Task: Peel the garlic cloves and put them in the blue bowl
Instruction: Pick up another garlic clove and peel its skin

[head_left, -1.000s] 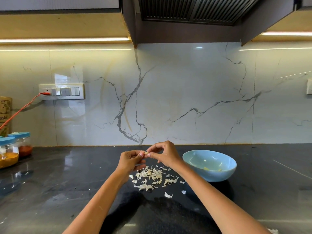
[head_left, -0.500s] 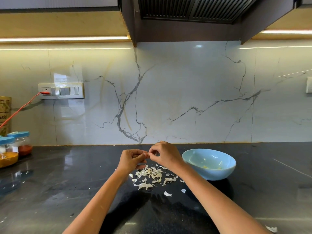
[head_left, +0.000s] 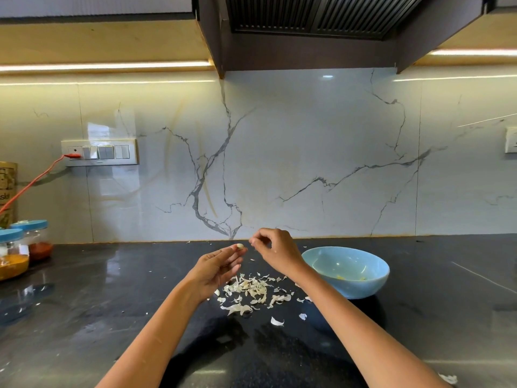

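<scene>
My left hand (head_left: 218,266) is raised palm-up over the black counter and pinches a small pale garlic clove (head_left: 240,245) at its fingertips. Just right of the clove, my right hand (head_left: 275,249) has its fingers curled and its thumb and forefinger pressed together. Whether a scrap of skin sits between them is too small to tell. The blue bowl (head_left: 376,278) stands on the counter to the right of my right wrist, with a few yellowish bits inside. A heap of white garlic skins (head_left: 251,289) lies under my hands.
Two spice jars with blue lids (head_left: 16,254) stand at the far left by a brown packet (head_left: 7,197). A red cable (head_left: 33,180) runs to the wall switch panel (head_left: 99,152). A dark hood hangs overhead. Stray skin pieces (head_left: 277,321) lie nearer me.
My hands were joined on the clove; now they have pulled apart. The right hand has moved right and up, the left hand has opened out with the clove at its fingertips.
</scene>
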